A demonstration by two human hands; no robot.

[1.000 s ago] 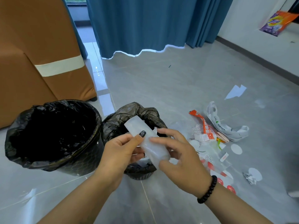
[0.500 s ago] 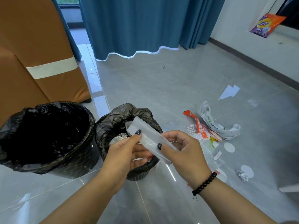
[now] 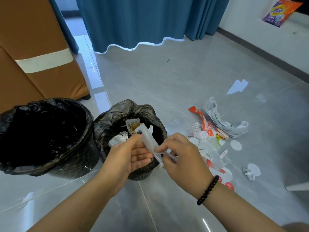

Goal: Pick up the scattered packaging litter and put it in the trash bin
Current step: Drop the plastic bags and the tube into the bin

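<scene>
A clear plastic wrapper point(image 3: 148, 138) hangs over the small black-lined trash bin point(image 3: 117, 114), twisted narrow at its lower end. My left hand point(image 3: 128, 153) pinches its upper part between thumb and fingers, the palm turned up. My right hand point(image 3: 180, 154), with a black bead bracelet on the wrist, pinches the twisted lower end. Paper and cardboard scraps point(image 3: 133, 128) lie inside the small bin. More litter lies on the floor to the right: an orange wrapper point(image 3: 203, 122), a white crumpled pack point(image 3: 224, 123), a clear bag with red dots point(image 3: 217, 164), round white stickers point(image 3: 236, 145).
A larger black-lined bin point(image 3: 46, 136) stands left of the small one. A brown sofa point(image 3: 33, 52) is at the back left, a blue curtain point(image 3: 142, 20) behind. A white paper scrap point(image 3: 237, 87) and a crumpled ball point(image 3: 249, 174) lie on the grey tile floor. A detergent bag point(image 3: 280, 12) sits on a ledge.
Both hands have twisted the flat wrapper into a narrow strip over the small bin. The right hand slid down to its lower end. The view tilted slightly.
</scene>
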